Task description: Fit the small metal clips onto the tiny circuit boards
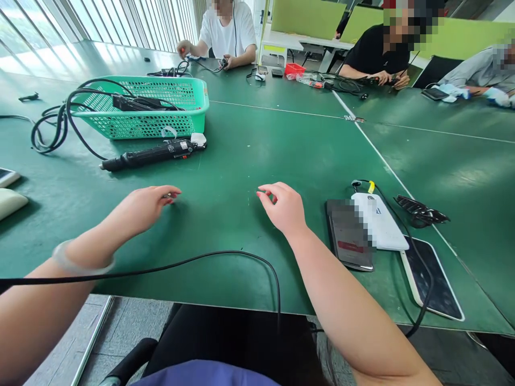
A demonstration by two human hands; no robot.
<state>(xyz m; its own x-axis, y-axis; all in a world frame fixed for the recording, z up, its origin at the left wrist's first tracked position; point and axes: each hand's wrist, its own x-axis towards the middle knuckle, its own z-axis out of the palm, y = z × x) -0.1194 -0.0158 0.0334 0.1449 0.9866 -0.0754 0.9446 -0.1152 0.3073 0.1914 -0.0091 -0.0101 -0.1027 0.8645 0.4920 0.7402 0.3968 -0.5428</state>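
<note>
My left hand hovers over the green table at centre left, its fingers pinched together. A small glint shows between them, too small to name. To its right, my right hand is loosely curled, with a small gap between thumb and index fingertips and nothing visible in it. Beyond my left hand lies a black electric screwdriver, its cable looping back by a green mesh basket. Neither hand touches these.
A black cable crosses the near table. At right lie a dark phone-like item, a white device, a phone and a black bundle. Black devices fill the basket. Several people sit across the table.
</note>
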